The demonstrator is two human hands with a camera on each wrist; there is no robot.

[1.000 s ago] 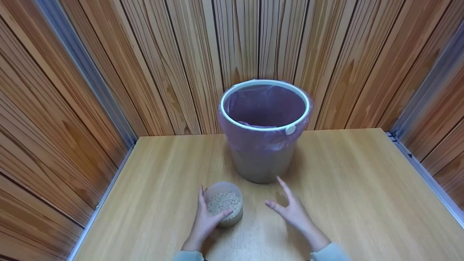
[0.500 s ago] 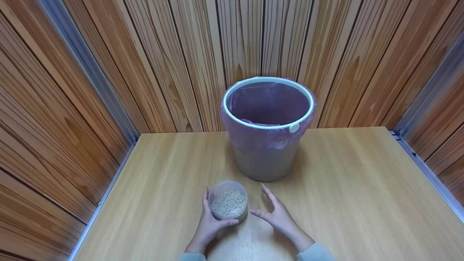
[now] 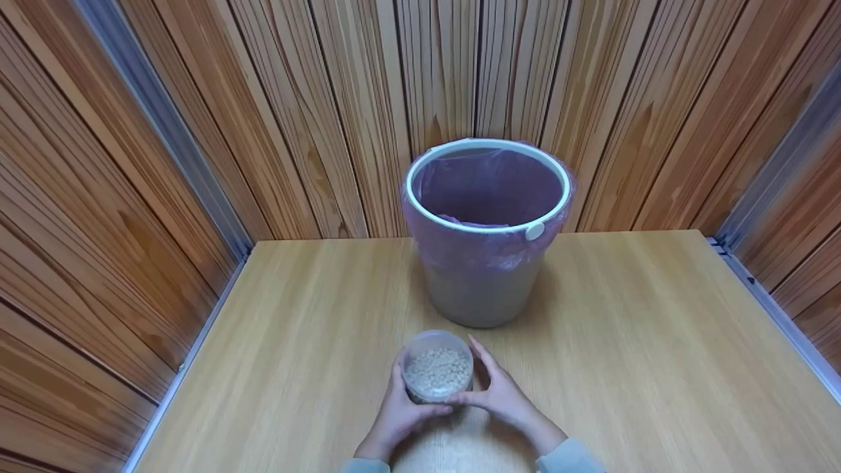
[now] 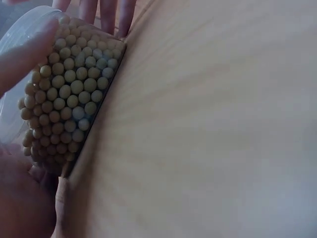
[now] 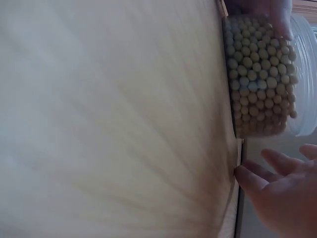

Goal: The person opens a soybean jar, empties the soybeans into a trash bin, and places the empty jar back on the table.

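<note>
A clear round plastic container filled with small pale beans stands on the wooden table, just in front of the bin. My left hand grips it from the left and front, thumb curled round the near side. The right hand lies against its right side with straight fingers. In the left wrist view the container of beans fills the left side, my thumb blurred over it. The right wrist view shows the container above my straight right fingers, with a small gap between them.
A grey bin with a white rim and a purple liner stands at the back centre, open and seemingly with nothing in it. Wood-panelled walls close the table on three sides, and metal strips run along its left and right edges.
My left hand has slid the container to the right, toward the middle of the table. The right hand has moved left and come up against the container's side.
</note>
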